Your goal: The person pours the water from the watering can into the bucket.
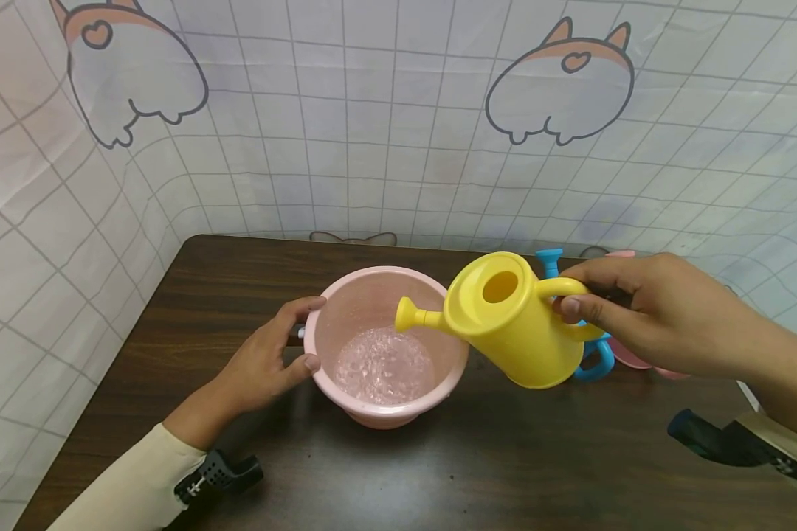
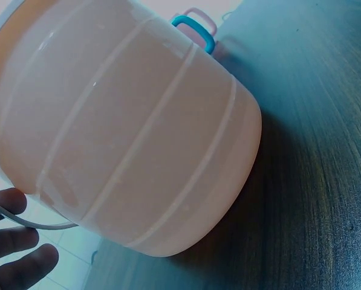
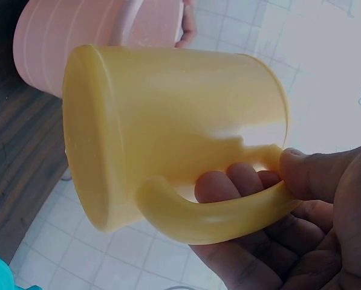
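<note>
A pink bucket [image 1: 355, 317] stands on the dark wooden table, with rippling water [image 1: 384, 365] at its bottom. My left hand [image 1: 259, 372] grips the bucket's left rim, thumb and index finger spread along it. In the left wrist view, several fingertips [image 2: 32, 263] show beside the thin bail handle [image 2: 44, 226]. My right hand [image 1: 671, 317] holds a yellow watering can [image 1: 538, 343] by its handle, fingers curled through the loop. The can is raised and tilted left, its spout [image 1: 412, 316] over the bucket. Whether water leaves the spout is hard to see.
Behind the yellow can, partly hidden, are a blue watering can [image 1: 598, 361] and a pink item [image 1: 627, 354]. A white tiled-pattern sheet [image 1: 372, 147] hangs along the table's back and left sides. The wooden table [image 1: 505, 472] extends toward me.
</note>
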The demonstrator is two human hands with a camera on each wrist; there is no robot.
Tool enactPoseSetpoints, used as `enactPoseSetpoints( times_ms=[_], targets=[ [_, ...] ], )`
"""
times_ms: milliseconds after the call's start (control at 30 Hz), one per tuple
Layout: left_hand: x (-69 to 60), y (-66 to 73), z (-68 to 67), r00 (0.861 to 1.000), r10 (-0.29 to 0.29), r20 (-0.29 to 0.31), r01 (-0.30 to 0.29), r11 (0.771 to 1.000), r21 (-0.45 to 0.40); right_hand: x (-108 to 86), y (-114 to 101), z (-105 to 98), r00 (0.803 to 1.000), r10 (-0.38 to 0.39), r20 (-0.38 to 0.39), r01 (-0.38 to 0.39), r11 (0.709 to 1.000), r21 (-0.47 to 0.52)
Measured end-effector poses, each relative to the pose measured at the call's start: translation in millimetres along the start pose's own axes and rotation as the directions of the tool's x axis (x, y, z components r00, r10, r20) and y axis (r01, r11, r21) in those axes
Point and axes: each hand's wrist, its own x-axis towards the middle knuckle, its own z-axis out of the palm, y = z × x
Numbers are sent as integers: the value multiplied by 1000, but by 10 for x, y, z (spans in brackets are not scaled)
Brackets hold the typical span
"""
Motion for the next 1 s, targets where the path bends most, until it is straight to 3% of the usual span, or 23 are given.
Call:
enactPoseSetpoints(
  times_ms=[433, 667, 1000],
  targets=[
    [-8, -1, 1, 1000, 4, 2, -4, 1000, 4, 11, -26, -6, 999, 35, 21, -35, 999, 11],
    [-3, 8, 3, 1000, 0, 7, 0, 1000, -6, 20, -24, -7, 1000, 14, -2, -14, 999, -29],
    [-4, 5, -1, 1000, 2, 4, -2, 1000, -4, 15, -57, -19, 994, 94, 53, -96, 995, 34]
  ],
)
